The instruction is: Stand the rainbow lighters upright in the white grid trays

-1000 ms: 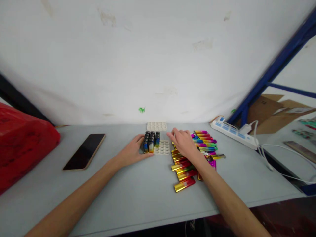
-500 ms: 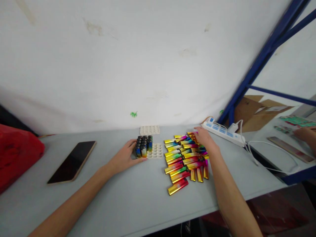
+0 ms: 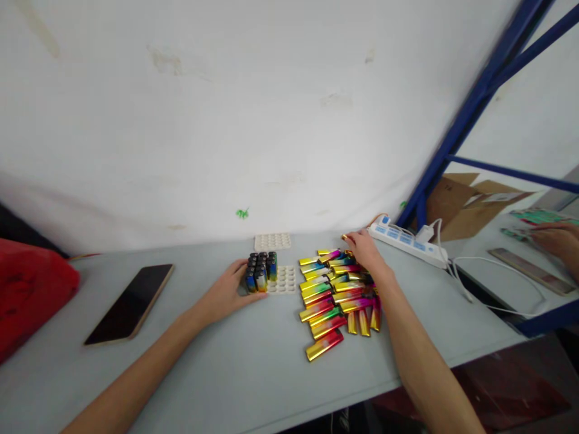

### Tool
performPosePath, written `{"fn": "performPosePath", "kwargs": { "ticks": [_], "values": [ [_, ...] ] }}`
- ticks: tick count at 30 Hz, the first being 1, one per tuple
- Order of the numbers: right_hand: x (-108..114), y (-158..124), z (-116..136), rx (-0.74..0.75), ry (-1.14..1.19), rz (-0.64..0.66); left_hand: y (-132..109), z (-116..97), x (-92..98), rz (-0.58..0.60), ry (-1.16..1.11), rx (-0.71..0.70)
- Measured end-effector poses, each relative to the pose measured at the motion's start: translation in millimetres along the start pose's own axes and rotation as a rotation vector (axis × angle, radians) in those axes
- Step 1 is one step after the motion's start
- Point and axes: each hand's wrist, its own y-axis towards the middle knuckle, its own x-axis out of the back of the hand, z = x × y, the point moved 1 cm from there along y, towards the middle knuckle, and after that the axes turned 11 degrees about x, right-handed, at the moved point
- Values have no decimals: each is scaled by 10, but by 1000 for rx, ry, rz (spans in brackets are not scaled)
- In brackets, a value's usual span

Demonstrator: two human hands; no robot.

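Observation:
A white holed tray (image 3: 284, 281) lies mid-table with several dark-capped lighters (image 3: 261, 270) standing upright in its left half. My left hand (image 3: 228, 292) cups the tray's left side, fingers curled against the standing lighters. To the right lies a pile of shiny rainbow-coloured lighters (image 3: 332, 295). My right hand (image 3: 366, 252) rests on the far end of that pile, fingers pinched on one gold-tipped lighter (image 3: 344, 237).
A second holed tray (image 3: 272, 242) lies by the wall. A black phone (image 3: 129, 303) and a red bag (image 3: 27, 289) are at the left. A white power strip (image 3: 409, 243) with cables sits at the right. Another person's hand (image 3: 556, 240) works on the neighbouring table.
My right hand moved from beside the tray to the far right end of the lighter pile and closed on a lighter. The view swung right. My left hand stayed on the tray.

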Motion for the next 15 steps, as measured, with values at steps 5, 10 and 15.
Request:
{"fn": "performPosePath", "kwargs": {
  "ticks": [5, 10, 15],
  "values": [
    [66, 16, 220, 48, 371, -295, -7, -26, 15, -1, 8, 20],
    [-73, -26, 762, 76, 781, -357, -11, -81, 52, 11, 4, 25],
    [-199, -105, 1276, 110, 1007, -205, -11, -125, 66, 32, -9, 22]
  ]
}}
